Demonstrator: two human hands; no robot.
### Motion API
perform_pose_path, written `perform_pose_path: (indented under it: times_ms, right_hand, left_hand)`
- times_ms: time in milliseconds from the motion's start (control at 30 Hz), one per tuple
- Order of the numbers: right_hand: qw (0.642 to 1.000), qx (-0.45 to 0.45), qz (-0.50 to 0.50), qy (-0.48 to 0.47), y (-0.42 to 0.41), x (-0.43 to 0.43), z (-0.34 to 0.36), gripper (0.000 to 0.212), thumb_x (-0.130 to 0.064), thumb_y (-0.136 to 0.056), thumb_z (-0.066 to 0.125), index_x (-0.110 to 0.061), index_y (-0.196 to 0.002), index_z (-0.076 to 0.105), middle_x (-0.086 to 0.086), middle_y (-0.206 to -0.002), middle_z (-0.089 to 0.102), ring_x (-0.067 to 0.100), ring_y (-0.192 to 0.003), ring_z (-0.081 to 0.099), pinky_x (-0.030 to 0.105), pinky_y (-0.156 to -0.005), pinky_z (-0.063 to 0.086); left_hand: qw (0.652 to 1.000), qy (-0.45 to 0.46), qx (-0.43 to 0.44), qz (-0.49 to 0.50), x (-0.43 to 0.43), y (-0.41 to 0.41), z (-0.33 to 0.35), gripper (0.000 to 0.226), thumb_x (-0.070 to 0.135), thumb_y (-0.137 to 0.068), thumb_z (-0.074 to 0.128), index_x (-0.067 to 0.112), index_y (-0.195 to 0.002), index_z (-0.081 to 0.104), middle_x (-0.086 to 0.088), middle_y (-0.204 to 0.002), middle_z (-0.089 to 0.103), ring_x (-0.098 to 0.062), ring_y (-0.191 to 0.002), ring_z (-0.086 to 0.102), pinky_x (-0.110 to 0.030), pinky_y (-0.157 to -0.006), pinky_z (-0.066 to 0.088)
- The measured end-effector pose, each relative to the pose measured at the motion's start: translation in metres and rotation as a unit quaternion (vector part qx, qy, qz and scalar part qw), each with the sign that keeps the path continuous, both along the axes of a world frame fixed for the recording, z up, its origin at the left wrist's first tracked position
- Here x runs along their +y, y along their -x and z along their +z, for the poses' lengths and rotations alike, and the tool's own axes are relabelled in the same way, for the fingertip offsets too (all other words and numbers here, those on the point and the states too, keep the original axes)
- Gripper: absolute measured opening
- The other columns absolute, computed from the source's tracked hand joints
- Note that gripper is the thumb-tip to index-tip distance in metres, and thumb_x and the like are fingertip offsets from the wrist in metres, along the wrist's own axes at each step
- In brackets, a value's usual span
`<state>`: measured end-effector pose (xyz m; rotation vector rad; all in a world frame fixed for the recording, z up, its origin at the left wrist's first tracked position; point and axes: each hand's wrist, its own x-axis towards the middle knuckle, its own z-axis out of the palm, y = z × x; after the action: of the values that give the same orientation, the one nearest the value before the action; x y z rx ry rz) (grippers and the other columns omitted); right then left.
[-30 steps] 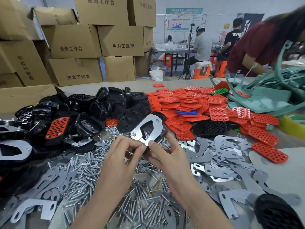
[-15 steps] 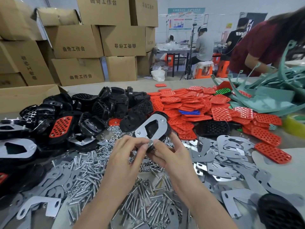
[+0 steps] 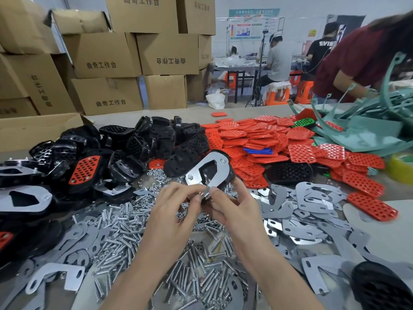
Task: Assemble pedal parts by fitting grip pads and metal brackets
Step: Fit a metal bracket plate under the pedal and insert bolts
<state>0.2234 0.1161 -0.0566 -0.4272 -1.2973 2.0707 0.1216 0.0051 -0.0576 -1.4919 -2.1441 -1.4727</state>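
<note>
A black pedal (image 3: 228, 177) with a silver metal bracket (image 3: 210, 167) bolted on its underside is held up over the table's middle. My right hand (image 3: 232, 204) grips its near end from below. My left hand (image 3: 176, 204) pinches a small nut at the bracket's near corner, thumb and fingertips meeting my right thumb there. Two nuts show on the bracket, one at its far end and one on the left.
Loose bolts (image 3: 138, 231) and nuts cover the table below my hands. Grey brackets (image 3: 310, 209) lie right, red grip pads (image 3: 268, 139) behind, black pedals (image 3: 125, 148) left. Cardboard boxes (image 3: 107, 57) stand at the back; a person in red (image 3: 357, 61) works at the far right.
The pedal has stayed in my hands with its far end tipped slightly upward. My left fingers have kept working the nut at the bracket's near corner.
</note>
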Motion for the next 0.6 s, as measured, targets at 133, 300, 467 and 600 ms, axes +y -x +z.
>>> perform_pose_path:
  times_ms: [133, 300, 467, 600]
  right_hand:
    - [1.000, 0.006, 0.012, -0.011, -0.0002, -0.0011, 0.0017, 0.026, -0.012, -0.100, 0.067, -0.029, -0.119, 0.071, 0.020, -0.110, 0.077, 0.033, -0.105, 0.076, 0.036, -0.093, 0.061]
    - [1.000, -0.001, -0.009, -0.001, 0.0019, -0.0022, -0.0003, 0.028, -0.012, -0.099, 0.070, -0.032, -0.117, 0.072, 0.019, -0.109, 0.077, 0.032, -0.101, 0.077, 0.032, -0.089, 0.062]
    - [1.000, 0.002, 0.004, -0.025, 0.0013, -0.0049, -0.0002, 0.030, -0.014, -0.099, 0.068, -0.036, -0.120, 0.071, 0.014, -0.110, 0.078, 0.030, -0.104, 0.076, 0.030, -0.090, 0.061]
    - [0.999, -0.005, -0.019, -0.027, 0.0013, -0.0035, 0.0004, 0.028, -0.016, -0.098, 0.071, -0.036, -0.119, 0.071, 0.012, -0.099, 0.077, 0.022, -0.097, 0.077, 0.031, -0.089, 0.061]
  left_hand:
    - [1.000, -0.013, -0.016, -0.001, 0.0000, -0.0009, 0.0001, 0.021, 0.043, -0.097, 0.053, 0.049, -0.117, 0.054, 0.018, -0.101, 0.057, -0.016, -0.101, 0.058, -0.021, -0.084, 0.046]
    - [1.000, -0.021, -0.006, 0.011, 0.0023, 0.0007, -0.0022, 0.007, 0.042, -0.096, 0.055, 0.045, -0.101, 0.060, 0.023, -0.099, 0.058, -0.007, -0.096, 0.060, -0.011, -0.079, 0.044]
    - [0.997, -0.044, -0.060, 0.025, 0.0030, -0.0001, -0.0030, 0.009, 0.053, -0.090, 0.059, 0.044, -0.089, 0.058, 0.015, -0.093, 0.063, -0.010, -0.090, 0.062, -0.016, -0.075, 0.047]
    - [0.999, -0.027, -0.005, 0.022, 0.0033, 0.0000, -0.0014, 0.010, 0.042, -0.095, 0.057, 0.042, -0.102, 0.065, 0.020, -0.098, 0.058, -0.009, -0.097, 0.059, -0.011, -0.080, 0.044]
